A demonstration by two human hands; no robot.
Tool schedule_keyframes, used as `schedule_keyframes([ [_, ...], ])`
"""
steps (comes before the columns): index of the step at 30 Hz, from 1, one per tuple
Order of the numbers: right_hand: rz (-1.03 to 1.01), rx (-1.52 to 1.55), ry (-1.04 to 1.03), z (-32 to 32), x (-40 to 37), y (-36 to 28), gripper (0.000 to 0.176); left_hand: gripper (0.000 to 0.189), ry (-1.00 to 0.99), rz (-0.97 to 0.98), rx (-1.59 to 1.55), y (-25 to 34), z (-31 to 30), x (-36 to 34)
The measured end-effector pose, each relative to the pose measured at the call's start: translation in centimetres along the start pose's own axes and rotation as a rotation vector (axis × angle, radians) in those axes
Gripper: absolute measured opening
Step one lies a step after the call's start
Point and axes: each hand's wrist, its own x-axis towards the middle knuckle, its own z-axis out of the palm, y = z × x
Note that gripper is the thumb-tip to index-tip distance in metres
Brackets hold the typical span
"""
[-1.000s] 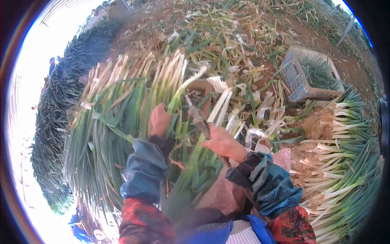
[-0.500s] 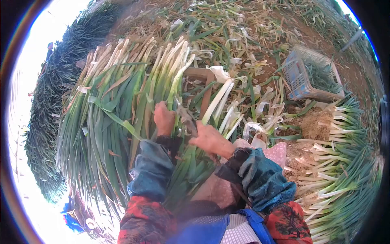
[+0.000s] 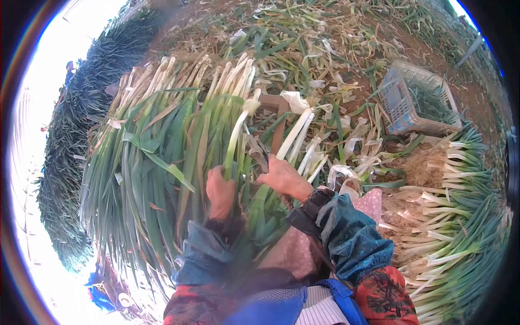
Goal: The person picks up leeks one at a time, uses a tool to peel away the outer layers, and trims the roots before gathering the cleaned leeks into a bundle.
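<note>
Slender white-and-green leek stalk point(image 3: 234, 140) slants beside the broad, green-leaved leek pile point(image 3: 157, 130), the left hand point(image 3: 221, 192) with its grip closed around it, the right hand point(image 3: 285, 179) similarly gripping a grimy metal-tipped tool point(image 3: 258, 153), best kept clear of the opposite knuckles.

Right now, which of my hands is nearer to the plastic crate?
Right. Your right hand is left of the plastic crate and closer to you; your left hand is farther left, around a stalk.
</note>
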Motion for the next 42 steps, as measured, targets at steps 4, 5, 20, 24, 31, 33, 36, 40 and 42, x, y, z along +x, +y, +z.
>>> schedule_keyframes([
  [4,0.043,-0.031,-0.004,0.5,0.6,1.0,0.05,0.038,-0.078,-0.126,-0.168,-1.4,-1.8,-2.4],
  [5,0.039,-0.036,0.003,0.4,0.7,1.2,0.05,0.038,-0.102,-0.16,-0.22,-1.4,-2.3,-2.9],
  [20,0.026,-0.106,0.038,0.1,0.6,1.1,0.047,0.04,-0.276,-0.368,-0.563,-1.9,-6.1,-8.8],
  [24,0.049,-0.174,-0.054,0.7,-0.2,0.2,0.054,0.04,-0.274,-0.457,-0.744,-3.7,-5.3,-9.7],
  [31,-0.015,-0.18,0.012,-0.5,-1.8,-1.0,0.049,0.035,-0.363,-0.491,-0.877,-4.0,-4.4,-10.2],
  [33,-0.035,-0.174,-0.137,0.3,-2.5,-2.4,0.048,0.034,-0.402,-0.486,-0.873,-2.8,-4.1,-9.3],
  [36,-0.047,-0.146,-0.108,1.0,-1.8,-0.6,0.046,0.033,-0.418,-0.437,-0.856,-2.7,-1.7,-7.7],
  [40,0.127,-0.164,-0.031,-0.6,-0.8,-1.3,0.045,0.031,-0.46,-0.26,-0.665,-5.3,2.5,-6.1],
  [42,0.094,-0.133,-0.101,-0.4,-0.4,-1.8,0.045,0.029,-0.528,-0.12,-0.365,-5.2,2.0,-4.2],
])
